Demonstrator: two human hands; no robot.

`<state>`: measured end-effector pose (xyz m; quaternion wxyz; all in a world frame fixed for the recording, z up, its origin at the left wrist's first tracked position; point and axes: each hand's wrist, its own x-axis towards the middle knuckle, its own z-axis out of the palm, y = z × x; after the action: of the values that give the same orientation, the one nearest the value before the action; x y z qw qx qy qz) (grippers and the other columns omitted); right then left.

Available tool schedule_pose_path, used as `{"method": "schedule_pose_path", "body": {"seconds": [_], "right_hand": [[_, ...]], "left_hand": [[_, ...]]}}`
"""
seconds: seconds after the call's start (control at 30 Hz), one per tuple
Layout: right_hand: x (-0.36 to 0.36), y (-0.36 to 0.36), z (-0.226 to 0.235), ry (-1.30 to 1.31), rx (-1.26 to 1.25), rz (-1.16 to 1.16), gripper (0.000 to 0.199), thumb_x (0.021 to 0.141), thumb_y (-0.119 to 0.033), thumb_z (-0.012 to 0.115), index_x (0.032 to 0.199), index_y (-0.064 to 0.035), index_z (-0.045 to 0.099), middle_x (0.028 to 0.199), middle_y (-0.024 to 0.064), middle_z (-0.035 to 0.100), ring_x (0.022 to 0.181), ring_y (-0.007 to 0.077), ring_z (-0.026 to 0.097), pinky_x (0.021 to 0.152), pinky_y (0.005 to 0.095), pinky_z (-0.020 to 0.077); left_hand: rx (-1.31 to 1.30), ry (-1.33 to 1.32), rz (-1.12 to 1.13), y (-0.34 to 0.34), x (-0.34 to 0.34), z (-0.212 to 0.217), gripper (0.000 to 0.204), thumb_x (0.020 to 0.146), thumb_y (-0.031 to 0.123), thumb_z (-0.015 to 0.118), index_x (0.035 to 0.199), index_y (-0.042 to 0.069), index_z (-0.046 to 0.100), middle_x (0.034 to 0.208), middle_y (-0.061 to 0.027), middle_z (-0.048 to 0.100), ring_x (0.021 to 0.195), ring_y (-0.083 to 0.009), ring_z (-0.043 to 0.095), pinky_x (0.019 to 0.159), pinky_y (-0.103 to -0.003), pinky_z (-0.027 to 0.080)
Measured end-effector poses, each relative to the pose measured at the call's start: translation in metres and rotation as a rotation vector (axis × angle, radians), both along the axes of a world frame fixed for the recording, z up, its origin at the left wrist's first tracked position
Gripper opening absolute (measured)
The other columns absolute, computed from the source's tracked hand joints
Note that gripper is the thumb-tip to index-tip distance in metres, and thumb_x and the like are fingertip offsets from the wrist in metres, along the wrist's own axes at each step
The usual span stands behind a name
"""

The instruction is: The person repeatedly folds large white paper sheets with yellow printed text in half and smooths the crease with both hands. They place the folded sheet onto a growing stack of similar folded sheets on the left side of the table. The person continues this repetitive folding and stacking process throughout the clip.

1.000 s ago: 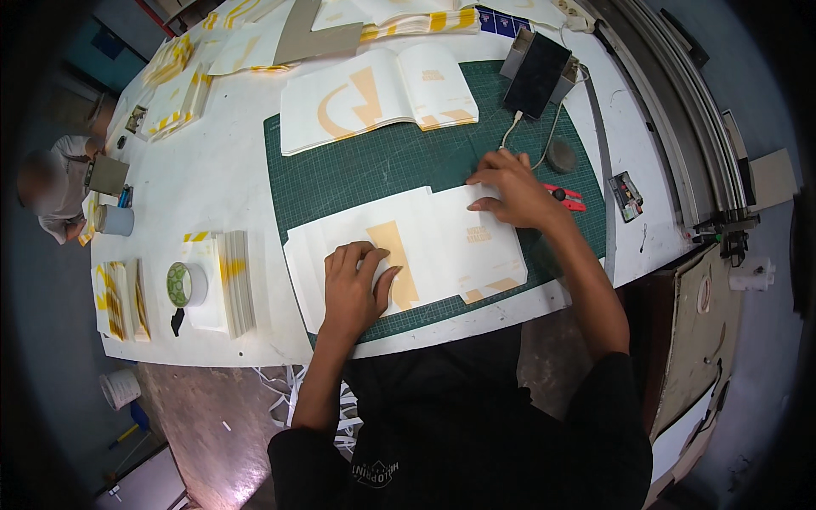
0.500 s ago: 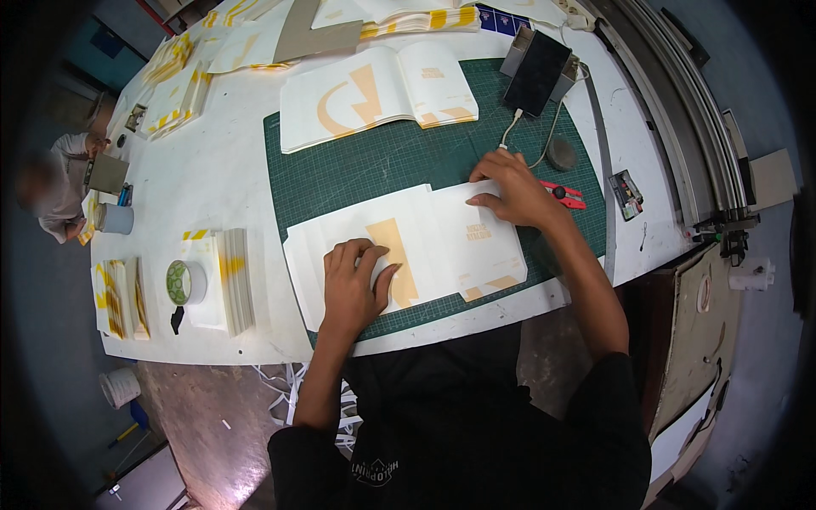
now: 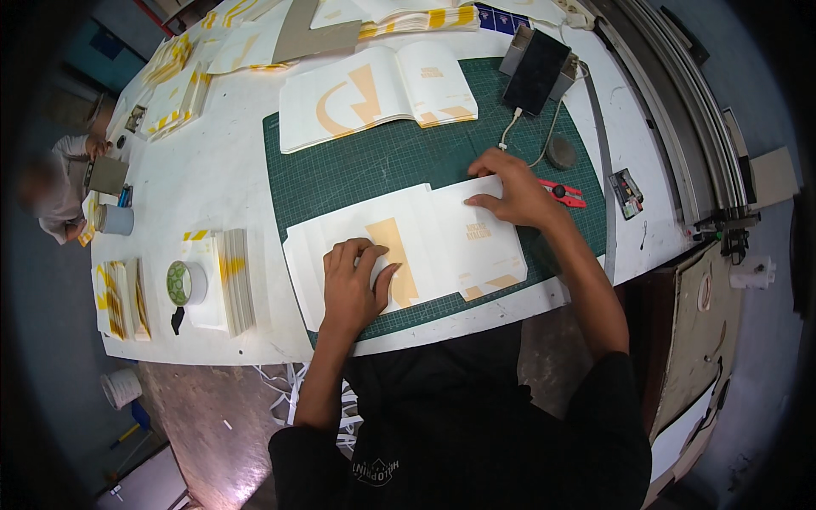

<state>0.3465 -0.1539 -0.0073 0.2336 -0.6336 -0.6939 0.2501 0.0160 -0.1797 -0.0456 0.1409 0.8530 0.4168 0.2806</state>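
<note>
A die-cut white card sheet (image 3: 429, 246) with pale orange printing lies unfolded on a green cutting mat (image 3: 357, 183). My left hand (image 3: 353, 285) rests on its left part, fingers bent and thumb spread apart, with nothing visible in it. At the far right edge is my right hand (image 3: 518, 191). Its thumb is over the sheet and its index finger reaches past that edge, with a gap between them. Beyond the sheet, a stack of similar printed sheets (image 3: 357, 102) sits on the mat.
A red-handled tool (image 3: 565, 195), a round dark object (image 3: 561, 151) and a propped phone (image 3: 540, 76) with a cable are on the right. A tape roll (image 3: 185, 282) rests against a stack of yellow-marked sheets (image 3: 231, 276). Another person (image 3: 72, 183) is at the far left.
The fingers of my right hand have lifted slightly and moved a little away from me at the far edge. My left hand and the sheet look the same.
</note>
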Motion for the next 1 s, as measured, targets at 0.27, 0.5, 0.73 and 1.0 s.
{"method": "schedule_pose_path", "body": {"seconds": [0.27, 0.5, 0.73, 1.0], "right_hand": [[0.017, -0.027, 0.025, 0.217, -0.564, -0.167, 0.032, 0.083, -0.017, 0.089, 0.101, 0.0015, 0.070, 0.070, 0.0051, 0.068, 0.061, 0.0073, 0.058, 0.056, 0.0248, 0.0426], [-0.013, -0.085, 0.024, 0.268, -0.173, -0.261, 0.025, 0.094, -0.023, 0.080, 0.096, 0.0008, 0.073, 0.074, 0.0127, 0.070, 0.065, 0.0201, 0.067, 0.061, 0.0306, 0.0493], [-0.074, -0.098, 0.024, 0.353, -0.012, 0.028, 0.031, 0.098, -0.026, 0.077, 0.119, -0.0031, 0.076, 0.117, 0.0174, 0.067, 0.093, 0.0266, 0.067, 0.078, 0.0386, 0.0577], [-0.078, -0.100, -0.016, 0.196, 0.055, 0.070, 0.019, 0.095, -0.017, 0.078, 0.111, -0.0068, 0.081, 0.131, 0.0142, 0.065, 0.105, 0.0274, 0.064, 0.089, 0.0362, 0.0563]], "left_hand": [[-0.047, 0.024, -0.017, -0.002, -0.004, 0.004, 0.035, 0.085, 0.019, 0.085, 0.115, 0.005, 0.073, 0.113, -0.0116, 0.065, 0.110, -0.0302, 0.060, 0.095, -0.043, 0.044], [-0.124, 0.111, -0.070, -0.012, -0.013, 0.013, 0.050, 0.083, 0.022, 0.086, 0.128, 0.006, 0.069, 0.127, -0.0173, 0.062, 0.124, -0.0355, 0.055, 0.108, -0.049, 0.040], [-0.351, -0.070, -0.001, -0.014, -0.009, 0.008, 0.085, 0.076, 0.009, 0.089, 0.151, 0.000, 0.050, 0.122, -0.0154, 0.067, 0.121, -0.0345, 0.058, 0.110, -0.047, 0.038], [-0.387, -0.038, -0.078, -0.012, -0.022, 0.002, 0.100, 0.064, 0.001, 0.092, 0.155, 0.011, 0.051, 0.135, -0.0213, 0.060, 0.130, -0.0439, 0.052, 0.116, -0.050, 0.042]]}}
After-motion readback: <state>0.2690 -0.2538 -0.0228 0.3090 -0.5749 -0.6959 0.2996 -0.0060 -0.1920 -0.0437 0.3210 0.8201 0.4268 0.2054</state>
